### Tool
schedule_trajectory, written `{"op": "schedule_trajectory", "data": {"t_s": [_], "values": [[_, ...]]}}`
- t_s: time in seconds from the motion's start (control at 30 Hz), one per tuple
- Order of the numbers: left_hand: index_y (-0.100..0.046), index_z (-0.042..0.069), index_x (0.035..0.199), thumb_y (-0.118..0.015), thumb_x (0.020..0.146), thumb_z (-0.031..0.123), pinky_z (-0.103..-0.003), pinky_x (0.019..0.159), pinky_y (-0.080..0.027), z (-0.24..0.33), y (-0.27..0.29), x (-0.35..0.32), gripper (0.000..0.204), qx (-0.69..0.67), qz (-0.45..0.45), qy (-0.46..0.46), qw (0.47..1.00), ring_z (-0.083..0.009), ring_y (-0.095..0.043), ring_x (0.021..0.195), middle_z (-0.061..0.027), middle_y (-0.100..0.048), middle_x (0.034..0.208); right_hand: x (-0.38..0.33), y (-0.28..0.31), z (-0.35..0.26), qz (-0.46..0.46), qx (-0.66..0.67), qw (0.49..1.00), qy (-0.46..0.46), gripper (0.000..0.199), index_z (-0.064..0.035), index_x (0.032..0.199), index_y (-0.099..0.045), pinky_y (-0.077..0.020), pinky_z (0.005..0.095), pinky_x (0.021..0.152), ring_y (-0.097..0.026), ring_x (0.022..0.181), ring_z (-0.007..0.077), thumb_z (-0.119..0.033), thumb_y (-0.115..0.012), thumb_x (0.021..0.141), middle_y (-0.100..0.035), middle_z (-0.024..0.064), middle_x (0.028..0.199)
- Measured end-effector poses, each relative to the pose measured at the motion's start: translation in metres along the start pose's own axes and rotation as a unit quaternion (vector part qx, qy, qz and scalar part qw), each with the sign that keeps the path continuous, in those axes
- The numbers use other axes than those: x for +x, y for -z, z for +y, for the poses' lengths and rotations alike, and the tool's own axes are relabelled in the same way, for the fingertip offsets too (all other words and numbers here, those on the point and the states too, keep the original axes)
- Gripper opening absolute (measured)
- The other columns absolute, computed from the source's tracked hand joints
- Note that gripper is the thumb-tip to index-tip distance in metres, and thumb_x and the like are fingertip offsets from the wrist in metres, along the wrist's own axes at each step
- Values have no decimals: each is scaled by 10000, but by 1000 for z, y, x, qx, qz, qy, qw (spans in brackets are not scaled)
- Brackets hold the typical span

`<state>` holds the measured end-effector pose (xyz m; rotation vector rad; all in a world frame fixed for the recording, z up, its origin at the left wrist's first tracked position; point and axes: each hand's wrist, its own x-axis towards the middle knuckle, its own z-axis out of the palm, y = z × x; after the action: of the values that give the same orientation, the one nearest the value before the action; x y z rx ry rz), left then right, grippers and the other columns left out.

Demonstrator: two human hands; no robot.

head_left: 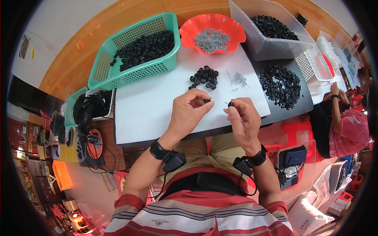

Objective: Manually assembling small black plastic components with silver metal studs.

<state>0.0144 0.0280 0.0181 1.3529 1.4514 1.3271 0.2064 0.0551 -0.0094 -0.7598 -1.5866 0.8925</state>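
Note:
Over the front of the white work sheet (153,114), my left hand (187,112) pinches a small round black cap (207,101) between thumb and forefinger. Level with it on the right, my right hand (245,120) is closed on another small black part (230,104), with a thin metal piece like a screw showing beside it. The two parts are apart. Just beyond my hands lies a heap of black caps (204,77). To the right of that heap is a little scatter of silvery screws (239,78).
A green basket (145,70) of black caps stands far left, beside a red scalloped bowl (187,29) of metal screws. A clear bin (252,45) of black parts is far right. Small black rings (280,86) cover a dark board. Another person (348,128) sits at right.

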Motion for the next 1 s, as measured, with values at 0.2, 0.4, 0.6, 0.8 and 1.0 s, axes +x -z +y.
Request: {"op": "schedule_trajectory", "data": {"t_s": [0.2,0.4,0.6,0.8,1.0], "values": [[-681,-14,1097,-733,946,55,-263,845,-578,-5,0,-3,174,-133,-37,62,988,-116,-695,933,-100,-735,1096,-1,-1,0,-8,-12,1000,-4,175,21,1121,-644,-501,250,685,-611,777,130,-17,-679,953,-644,97,988],[-661,-30,1165,-635,1033,143,-330,930,-610,0,3,-6,219,-313,-64,154,935,-186,-722,1007,-158,-705,1203,-1,-3,-1,-3,-5,1000,-5,176,19,1123,-644,-510,255,690,-626,790,140,-17,-681,955,-649,99,996],[-644,-23,1191,-642,1025,134,-326,925,-625,-6,6,-7,228,-384,-70,200,899,-204,-736,1008,-169,-709,1198,-1,-3,-2,-17,-8,1000,-4,180,14,1124,-646,-527,268,702,-643,801,153,-20,-686,952,-654,105,1003],[-645,-5,1178,-653,1018,132,-314,908,-631,-4,4,-10,211,-418,-76,216,879,-199,-744,992,-150,-720,1159,2,-2,-5,-45,-41,998,29,200,9,1128,-651,-551,297,701,-664,788,185,-35,-707,941,-660,126,1002],[-655,1,1165,-656,1019,142,-314,928,-619,-5,1,-13,204,-419,-86,219,877,-169,-729,987,-117,-718,1121,5,-7,-8,-61,-69,992,88,226,10,1143,-656,-547,306,644,-659,753,200,-22,-713,926,-659,137,984]]}}
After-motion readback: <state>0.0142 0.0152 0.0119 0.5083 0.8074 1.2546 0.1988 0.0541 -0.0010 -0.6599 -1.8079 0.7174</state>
